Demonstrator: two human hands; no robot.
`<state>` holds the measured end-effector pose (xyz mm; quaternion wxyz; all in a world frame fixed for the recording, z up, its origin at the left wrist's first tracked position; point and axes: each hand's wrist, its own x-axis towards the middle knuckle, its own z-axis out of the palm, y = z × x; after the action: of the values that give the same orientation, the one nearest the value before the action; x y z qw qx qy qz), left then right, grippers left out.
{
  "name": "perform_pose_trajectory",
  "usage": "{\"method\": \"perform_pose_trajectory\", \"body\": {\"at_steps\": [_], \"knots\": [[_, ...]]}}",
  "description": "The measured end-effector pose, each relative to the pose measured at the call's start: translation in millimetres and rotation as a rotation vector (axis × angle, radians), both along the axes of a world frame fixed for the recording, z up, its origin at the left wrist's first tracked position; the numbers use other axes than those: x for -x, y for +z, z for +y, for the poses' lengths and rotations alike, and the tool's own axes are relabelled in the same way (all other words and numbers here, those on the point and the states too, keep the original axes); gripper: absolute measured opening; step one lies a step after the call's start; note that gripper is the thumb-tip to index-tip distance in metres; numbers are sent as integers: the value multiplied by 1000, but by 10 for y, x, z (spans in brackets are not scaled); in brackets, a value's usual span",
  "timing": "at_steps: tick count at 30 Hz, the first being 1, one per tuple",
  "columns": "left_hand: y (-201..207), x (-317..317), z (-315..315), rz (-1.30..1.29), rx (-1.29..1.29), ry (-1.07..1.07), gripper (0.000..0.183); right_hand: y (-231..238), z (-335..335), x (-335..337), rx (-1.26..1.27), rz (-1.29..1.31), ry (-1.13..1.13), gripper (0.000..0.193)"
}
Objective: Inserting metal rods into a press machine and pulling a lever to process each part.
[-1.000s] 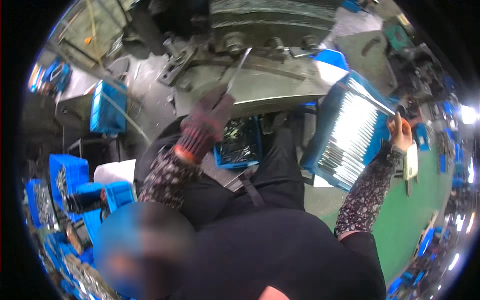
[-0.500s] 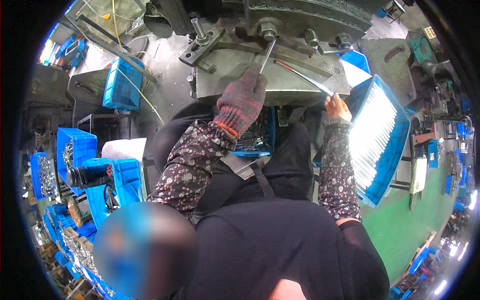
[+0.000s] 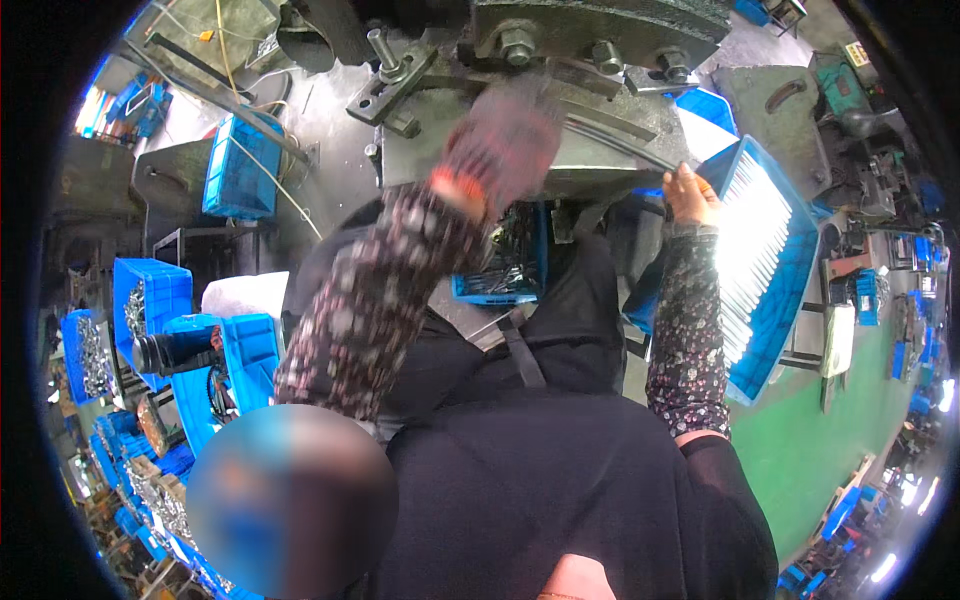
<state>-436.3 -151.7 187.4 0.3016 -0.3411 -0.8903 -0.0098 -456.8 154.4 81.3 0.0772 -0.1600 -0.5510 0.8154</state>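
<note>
My left hand [image 3: 505, 135], in a dark grey and red knitted glove, is smeared by motion over the metal bed [image 3: 425, 150] of a machine. Its fingers and anything in them cannot be made out. On the right, my bare right hand [image 3: 690, 195] pinches the near end of a slim shiny metal rod [image 3: 625, 148]. The rod slants away to the left over the bed, its far end close to my gloved hand. Beside my right hand stands a tilted blue crate [image 3: 780, 290] with many bright rods lined up in it.
Large bolts [image 3: 517, 46] stick out of the machine's dark upper block [image 3: 600, 22]. A slotted clamp [image 3: 392, 85] sits at the bed's left. Below the bed's front edge, between my knees, is a blue bin [image 3: 500, 290] of metal pieces. More blue crates [image 3: 150, 305] stand at left.
My left hand has moved right and slightly away; the rod seen in it earlier no longer shows. My right hand has shifted slightly right and toward the machine with its rod.
</note>
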Motion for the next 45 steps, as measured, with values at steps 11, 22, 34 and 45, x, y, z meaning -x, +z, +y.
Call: {"method": "perform_pose_trajectory", "body": {"at_steps": [11,22,34,45], "knots": [[2,-495,-214,-883,-882,248,28,125,147,348,83,34,46,15],[-118,-742,-492,-1165,-1013,382,42,223,-194,1368,-10,32,236,12],[33,-800,-530,-1127,-889,291,39,-93,-404,1951,-1024,-76,130,11],[125,-793,-478,-1308,-873,321,41,-78,-444,1638,-916,10,108,16]]}}
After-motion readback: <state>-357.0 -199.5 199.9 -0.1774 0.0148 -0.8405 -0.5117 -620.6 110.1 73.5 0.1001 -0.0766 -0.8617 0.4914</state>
